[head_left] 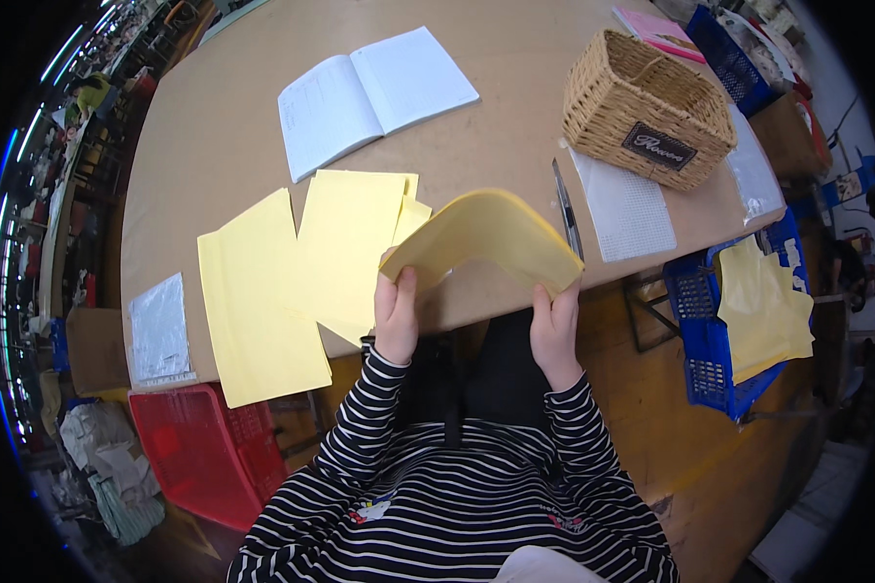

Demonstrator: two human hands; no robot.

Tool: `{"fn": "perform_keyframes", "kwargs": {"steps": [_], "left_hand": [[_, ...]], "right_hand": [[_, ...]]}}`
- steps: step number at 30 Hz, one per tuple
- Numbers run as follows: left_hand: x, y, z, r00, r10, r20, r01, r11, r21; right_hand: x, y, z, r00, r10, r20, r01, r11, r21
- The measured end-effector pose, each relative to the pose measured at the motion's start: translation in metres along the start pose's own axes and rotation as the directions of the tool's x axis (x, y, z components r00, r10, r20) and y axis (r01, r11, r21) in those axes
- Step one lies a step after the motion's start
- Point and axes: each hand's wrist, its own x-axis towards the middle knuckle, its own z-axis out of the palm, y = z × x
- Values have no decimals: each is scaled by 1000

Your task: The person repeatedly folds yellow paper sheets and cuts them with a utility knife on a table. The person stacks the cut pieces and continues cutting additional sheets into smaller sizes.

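A bowed stack of yellow sheets (491, 228) arches between my two hands, just above the table's near edge. Its left end is pinched in my left hand (396, 316), thumb on the near side. At the other end, my right hand (556, 330) grips the right corner the same way. Whether it is one thick sheet or several thin ones, I cannot tell. Left of my hands lie two more piles of yellow sheets, one nearer the middle (345, 243) and one farther left (258, 301), overhanging the table edge.
An open notebook (413, 83) lies farther back. At right are a wicker basket (593, 97), a utility knife (566, 209) and a white gridded sheet (622, 209). Below the table stand a red crate (190, 447) and a blue crate (705, 379) with yellow sheets. A clear plastic packet (160, 330) sits at left.
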Motion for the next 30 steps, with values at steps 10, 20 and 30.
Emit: {"fn": "perform_keyframes", "kwargs": {"steps": [10,20,30], "left_hand": [[-28,25,49,999,31,20,-30,998,-54],[3,7,18,984,-20,179,45,990,-136],[-2,-30,27,924,24,382,55,979,-195]], "right_hand": [[-11,-39,44,937,-294,191,336,909,-247],[6,-23,6,965,-261,35,262,965,-30],[0,17,18,987,51,155,-86,969,230]]}}
